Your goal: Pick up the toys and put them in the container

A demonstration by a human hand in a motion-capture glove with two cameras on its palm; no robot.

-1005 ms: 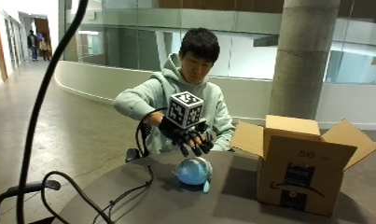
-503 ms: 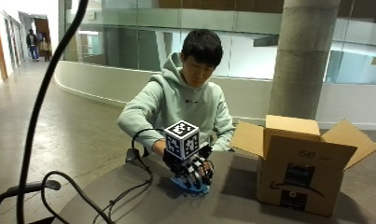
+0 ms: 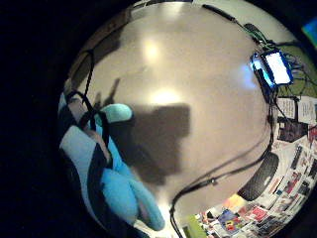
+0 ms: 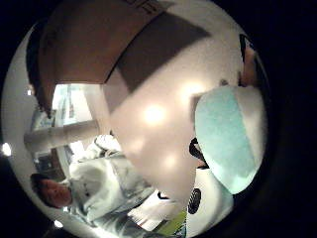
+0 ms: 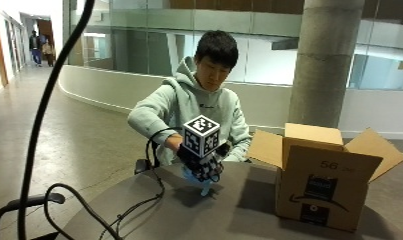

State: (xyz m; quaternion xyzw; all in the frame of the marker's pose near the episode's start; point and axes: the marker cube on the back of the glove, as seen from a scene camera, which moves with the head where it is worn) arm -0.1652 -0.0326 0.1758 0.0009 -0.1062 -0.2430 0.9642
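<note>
A blue plush toy (image 5: pixel 202 181) hangs just above the round grey table (image 5: pixel 247 215), gripped from above by my gloved right hand (image 5: pixel 200 161). Only the toy's lower part and one dangling leg show under the fingers. In the little finger side palm view the blue toy (image 3: pixel 116 193) lies against the palm, with its shadow on the table (image 3: pixel 198 99) below. The thumb side palm view shows the toy's pale teal and white part (image 4: pixel 225 139) close by. The open cardboard box (image 5: pixel 327 182) stands on the table to the right of the hand, also seen as the brown box (image 4: pixel 99 44).
Black cables (image 5: pixel 144 202) run across the table's left part from the hand. A thick black cable arcs up at the far left. A lit screen (image 3: pixel 277 67) lies beyond the table's edge. Bare tabletop lies between the hand and the box.
The hand came down onto the blue toy on the table, closed round it and has raised it a little off the surface.
</note>
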